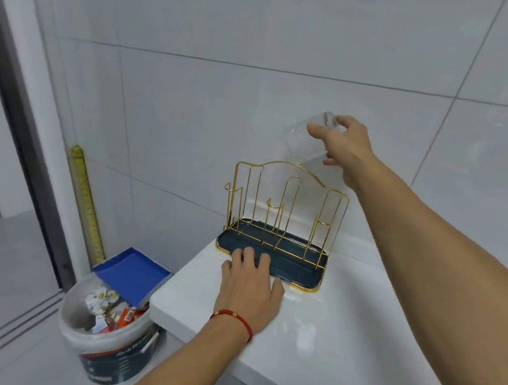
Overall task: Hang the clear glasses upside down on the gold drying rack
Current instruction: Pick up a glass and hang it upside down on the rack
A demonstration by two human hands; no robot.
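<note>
Gold wire rack (286, 206), dark teal tray (307, 271), clear glass (306, 142)

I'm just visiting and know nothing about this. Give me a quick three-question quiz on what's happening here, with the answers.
1. True or false: a clear glass already hangs on the gold wire drying rack.
2. Which hand holds the clear drinking glass? A. left hand B. right hand C. neither
3. Fill in: the left hand rests flat on the dark blue ____ under the rack.

Key
1. False; the rack's pegs are bare.
2. B; the right hand grips the tilted glass by its base, above the rack, its mouth pointing down and to the left.
3. Tray; its fingers lie on the front edge, on the white countertop.
</note>
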